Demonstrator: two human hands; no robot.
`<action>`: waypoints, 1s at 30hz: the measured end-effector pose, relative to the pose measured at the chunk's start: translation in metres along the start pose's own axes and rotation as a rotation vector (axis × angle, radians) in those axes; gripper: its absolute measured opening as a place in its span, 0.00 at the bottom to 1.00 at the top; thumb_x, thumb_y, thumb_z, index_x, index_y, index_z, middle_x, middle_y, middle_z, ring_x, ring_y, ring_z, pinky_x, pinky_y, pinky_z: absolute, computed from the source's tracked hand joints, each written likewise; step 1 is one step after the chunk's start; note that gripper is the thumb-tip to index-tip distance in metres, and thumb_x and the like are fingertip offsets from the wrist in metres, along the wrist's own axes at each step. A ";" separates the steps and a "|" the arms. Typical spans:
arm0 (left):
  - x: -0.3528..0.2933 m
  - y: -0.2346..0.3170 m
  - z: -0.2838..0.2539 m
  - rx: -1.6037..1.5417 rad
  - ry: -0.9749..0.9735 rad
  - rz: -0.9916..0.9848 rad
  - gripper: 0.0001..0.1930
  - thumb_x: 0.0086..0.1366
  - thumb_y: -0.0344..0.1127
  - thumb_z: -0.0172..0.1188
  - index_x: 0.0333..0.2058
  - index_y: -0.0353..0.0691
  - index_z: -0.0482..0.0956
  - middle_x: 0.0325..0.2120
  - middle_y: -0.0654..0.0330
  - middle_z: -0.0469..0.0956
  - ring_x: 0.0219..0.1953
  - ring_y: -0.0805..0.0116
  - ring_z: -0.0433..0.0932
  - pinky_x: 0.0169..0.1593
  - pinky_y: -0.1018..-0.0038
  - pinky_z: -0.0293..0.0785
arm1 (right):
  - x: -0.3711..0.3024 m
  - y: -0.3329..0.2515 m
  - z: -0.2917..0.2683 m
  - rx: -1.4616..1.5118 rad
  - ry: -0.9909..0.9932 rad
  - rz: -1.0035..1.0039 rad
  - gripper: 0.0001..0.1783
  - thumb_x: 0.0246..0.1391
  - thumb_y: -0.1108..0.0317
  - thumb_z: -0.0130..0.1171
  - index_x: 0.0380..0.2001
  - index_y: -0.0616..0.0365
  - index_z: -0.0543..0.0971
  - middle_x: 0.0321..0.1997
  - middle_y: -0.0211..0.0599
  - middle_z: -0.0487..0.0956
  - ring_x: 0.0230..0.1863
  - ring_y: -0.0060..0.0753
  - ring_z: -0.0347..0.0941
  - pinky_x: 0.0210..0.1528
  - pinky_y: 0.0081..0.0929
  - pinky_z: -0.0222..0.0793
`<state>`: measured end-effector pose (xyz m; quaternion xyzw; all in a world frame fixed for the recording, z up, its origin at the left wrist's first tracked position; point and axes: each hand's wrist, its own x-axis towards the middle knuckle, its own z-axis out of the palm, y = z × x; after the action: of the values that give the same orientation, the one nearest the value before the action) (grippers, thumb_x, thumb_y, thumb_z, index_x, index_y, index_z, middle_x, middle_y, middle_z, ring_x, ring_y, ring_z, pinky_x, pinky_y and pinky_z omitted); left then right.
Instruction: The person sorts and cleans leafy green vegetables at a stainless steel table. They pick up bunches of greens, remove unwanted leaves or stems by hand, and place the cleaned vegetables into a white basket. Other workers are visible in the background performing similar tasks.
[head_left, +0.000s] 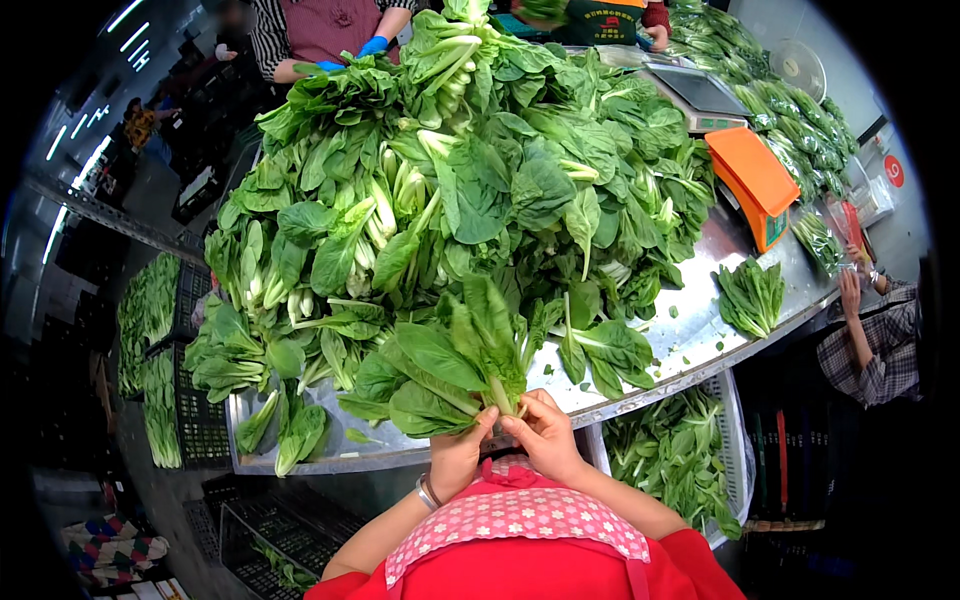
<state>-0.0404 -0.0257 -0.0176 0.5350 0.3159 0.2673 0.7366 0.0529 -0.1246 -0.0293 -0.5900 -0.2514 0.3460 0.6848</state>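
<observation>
A bunch of leafy greens [445, 360] with broad leaves and pale stems is held up over the near edge of the metal table. My left hand [462, 456] pinches its stem ends from the left, fingers closed. From the right, my right hand [546, 436] grips the same stem ends with thumb and fingers, close beside the left. Beyond the bunch, a large heap of greens [540, 180] covers most of the table [690, 330]. A few loose stalks [302, 432] lie at the near left edge, and a small separate bunch [752, 298] rests on the right.
An orange-topped scale [755, 172] and a flat weighing scale [697, 90] stand at the right. Below the edge is a white crate [738, 455] of greens; black crates [200, 400] stand left. Co-workers include one with blue gloves [372, 46] and one in plaid [880, 340].
</observation>
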 end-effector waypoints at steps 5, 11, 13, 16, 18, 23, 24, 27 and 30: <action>0.003 -0.002 0.000 -0.172 0.041 -0.014 0.03 0.56 0.27 0.58 0.25 0.36 0.73 0.18 0.67 0.71 0.20 0.80 0.66 0.25 0.82 0.60 | 0.000 0.007 -0.001 0.317 -0.018 0.248 0.11 0.53 0.71 0.53 0.40 0.63 0.70 0.31 0.34 0.71 0.29 0.24 0.72 0.31 0.19 0.70; 0.003 0.002 0.002 -0.240 0.132 -0.069 0.03 0.56 0.28 0.59 0.26 0.37 0.74 0.17 0.68 0.69 0.20 0.80 0.65 0.25 0.82 0.61 | 0.005 0.005 -0.002 0.355 -0.033 0.334 0.12 0.54 0.70 0.52 0.41 0.63 0.68 0.33 0.41 0.76 0.28 0.26 0.73 0.32 0.20 0.71; 0.000 0.001 -0.002 -0.185 0.166 -0.067 0.03 0.55 0.28 0.59 0.27 0.37 0.74 0.20 0.66 0.71 0.21 0.80 0.66 0.25 0.82 0.61 | 0.006 0.005 0.000 0.342 -0.017 0.306 0.12 0.53 0.71 0.53 0.41 0.63 0.67 0.34 0.41 0.75 0.29 0.25 0.73 0.32 0.21 0.72; -0.006 0.004 -0.009 0.046 0.149 -0.046 0.05 0.54 0.28 0.61 0.30 0.35 0.75 0.24 0.64 0.74 0.23 0.79 0.68 0.25 0.82 0.62 | 0.007 0.006 0.006 0.330 0.026 0.255 0.13 0.51 0.73 0.54 0.41 0.63 0.67 0.35 0.39 0.75 0.29 0.24 0.73 0.31 0.20 0.71; -0.005 0.006 -0.004 0.087 0.065 -0.004 0.07 0.57 0.32 0.59 0.32 0.35 0.74 0.24 0.65 0.73 0.24 0.79 0.68 0.28 0.82 0.64 | 0.007 0.004 0.010 0.278 0.046 0.246 0.13 0.50 0.75 0.55 0.40 0.62 0.68 0.34 0.34 0.74 0.27 0.21 0.72 0.29 0.17 0.70; 0.001 -0.015 -0.006 0.085 0.000 0.107 0.08 0.59 0.31 0.57 0.35 0.34 0.73 0.29 0.62 0.74 0.31 0.76 0.71 0.35 0.80 0.68 | 0.005 0.019 0.008 -0.029 0.032 0.013 0.12 0.50 0.74 0.55 0.39 0.62 0.68 0.34 0.32 0.73 0.27 0.18 0.71 0.28 0.16 0.68; 0.000 -0.014 -0.005 0.099 0.004 0.107 0.08 0.59 0.31 0.56 0.35 0.34 0.73 0.29 0.63 0.74 0.30 0.76 0.71 0.34 0.80 0.68 | 0.005 0.023 0.006 -0.101 0.030 -0.036 0.12 0.50 0.74 0.55 0.39 0.62 0.68 0.35 0.32 0.73 0.27 0.18 0.70 0.28 0.15 0.68; -0.002 -0.002 -0.003 0.141 0.013 0.088 0.07 0.60 0.30 0.54 0.35 0.34 0.74 0.29 0.64 0.74 0.29 0.77 0.71 0.33 0.81 0.67 | 0.004 0.020 0.008 0.091 0.046 0.078 0.10 0.51 0.74 0.56 0.36 0.64 0.69 0.34 0.32 0.71 0.27 0.19 0.71 0.29 0.15 0.69; -0.002 -0.006 -0.008 0.142 0.020 0.047 0.06 0.61 0.30 0.53 0.35 0.34 0.74 0.29 0.64 0.75 0.28 0.79 0.70 0.32 0.82 0.66 | 0.006 0.011 0.013 0.276 0.073 0.151 0.09 0.50 0.74 0.56 0.34 0.66 0.70 0.33 0.31 0.69 0.29 0.20 0.72 0.29 0.16 0.70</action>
<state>-0.0470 -0.0240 -0.0245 0.5905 0.3286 0.2669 0.6871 0.0447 -0.1114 -0.0383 -0.5196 -0.1312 0.4060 0.7402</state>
